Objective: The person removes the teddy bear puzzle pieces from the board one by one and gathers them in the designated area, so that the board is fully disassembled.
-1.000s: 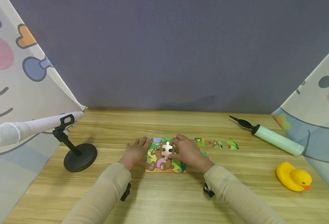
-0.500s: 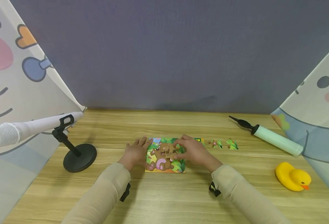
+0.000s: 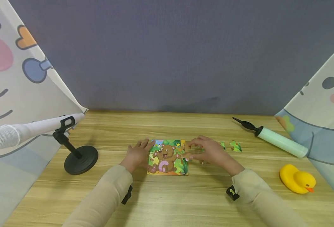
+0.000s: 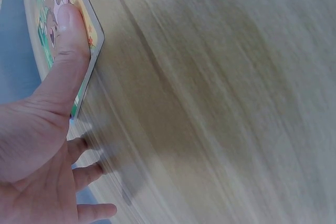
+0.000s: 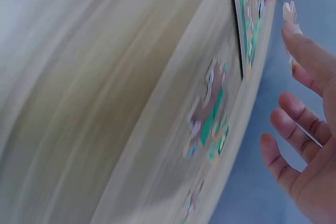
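A puzzle board (image 3: 164, 157) with a bright bear picture lies flat on the wooden table. My left hand (image 3: 138, 154) is spread at its left side. The left wrist view shows the left thumb (image 4: 68, 35) resting on the board's edge and the other fingers extended over the table. At the board's right edge, my right hand (image 3: 209, 153) pinches a puzzle piece (image 5: 290, 19) between thumb and finger, seen nearly edge-on in the right wrist view. Loose puzzle pieces (image 5: 210, 108) lie on the table below that hand, which partly covers them in the head view.
Another loose piece (image 3: 236, 146) lies farther right. A white microphone (image 3: 36, 128) on a black stand (image 3: 81, 160) stands at left. At right are a hand pump (image 3: 282, 142) and a yellow rubber duck (image 3: 297, 179). A dark panel (image 3: 167, 56) rises behind the table.
My right hand has moved right from above the board's middle to its right edge, still pinching the piece and uncovering the bear picture. My left hand has stayed in place.
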{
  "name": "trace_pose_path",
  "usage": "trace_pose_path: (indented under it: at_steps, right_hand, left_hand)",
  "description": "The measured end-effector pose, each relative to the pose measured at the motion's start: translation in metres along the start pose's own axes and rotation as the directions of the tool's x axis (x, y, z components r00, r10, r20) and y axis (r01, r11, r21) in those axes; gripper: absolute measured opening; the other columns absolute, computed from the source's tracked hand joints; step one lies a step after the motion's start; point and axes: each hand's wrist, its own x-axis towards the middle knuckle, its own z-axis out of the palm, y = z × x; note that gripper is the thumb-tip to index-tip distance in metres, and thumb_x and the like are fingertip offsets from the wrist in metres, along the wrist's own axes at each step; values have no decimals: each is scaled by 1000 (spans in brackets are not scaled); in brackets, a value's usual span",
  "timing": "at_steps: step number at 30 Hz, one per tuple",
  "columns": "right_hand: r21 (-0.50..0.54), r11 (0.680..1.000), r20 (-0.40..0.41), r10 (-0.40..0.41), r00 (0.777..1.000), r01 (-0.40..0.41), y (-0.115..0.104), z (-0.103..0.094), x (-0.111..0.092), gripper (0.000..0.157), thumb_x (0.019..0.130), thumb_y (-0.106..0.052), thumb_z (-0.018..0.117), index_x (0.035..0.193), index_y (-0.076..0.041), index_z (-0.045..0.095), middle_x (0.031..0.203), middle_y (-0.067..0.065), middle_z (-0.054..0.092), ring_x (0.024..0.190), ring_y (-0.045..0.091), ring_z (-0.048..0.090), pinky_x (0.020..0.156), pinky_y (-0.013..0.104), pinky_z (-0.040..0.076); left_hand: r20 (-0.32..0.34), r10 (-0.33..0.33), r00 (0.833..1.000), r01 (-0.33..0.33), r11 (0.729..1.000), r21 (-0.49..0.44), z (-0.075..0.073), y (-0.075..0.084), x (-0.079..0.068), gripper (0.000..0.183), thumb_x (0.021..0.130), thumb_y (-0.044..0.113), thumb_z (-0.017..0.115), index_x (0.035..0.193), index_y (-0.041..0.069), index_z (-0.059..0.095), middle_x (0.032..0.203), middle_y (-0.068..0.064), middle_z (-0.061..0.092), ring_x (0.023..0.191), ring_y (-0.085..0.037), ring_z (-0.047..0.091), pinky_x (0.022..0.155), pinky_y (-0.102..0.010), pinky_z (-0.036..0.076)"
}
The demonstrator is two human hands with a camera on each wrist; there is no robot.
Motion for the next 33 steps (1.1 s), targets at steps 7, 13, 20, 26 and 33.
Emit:
trace_pose_path:
  at_steps: [7,13,20,26,33]
  right_hand:
    - [49,999,-12,-5,1000,6,20,-18,-21,44,86,-37,82,124,-16,71,114,6,65,100,27,64,78,45,56]
    - [42,999,-3,7,1000,-7,38,-32,-40,40,86,-31,83,120,-16,72,110,3,64,96,24,61,75,42,54]
    - [11,999,-2,42,999,-42,58,-44,-62,41,84,-30,84,119,-14,72,102,1,61,87,20,56,66,33,48]
    - [-11,997,21,80,997,-80,77,-43,-75,42,83,-34,84,118,-14,72,99,-2,60,84,13,54,66,31,47]
    - [-56,996,26,72,997,-70,90,-39,-82,42,81,-36,86,115,-14,73,103,1,62,83,11,53,68,32,49]
  left_hand:
    - [2,-2,1000,2,1000,5,0,0,0,122,69,54,86,163,13,21,168,-19,15,151,-45,20,114,-72,22]
    - [-3,2,1000,-2,1000,10,0,0,0,121,69,54,86,163,13,21,168,-19,15,151,-45,21,114,-72,23]
    - [-6,1,1000,-1,999,37,0,1,0,121,70,55,86,163,13,22,168,-18,16,151,-44,22,113,-71,25]
    - [7,-3,1000,2,999,40,-1,1,-1,122,69,55,85,163,12,20,168,-19,15,151,-44,21,113,-72,24]
    - [16,-6,1000,5,999,36,-1,2,-1,122,69,54,85,163,12,19,168,-19,13,151,-44,20,114,-72,23]
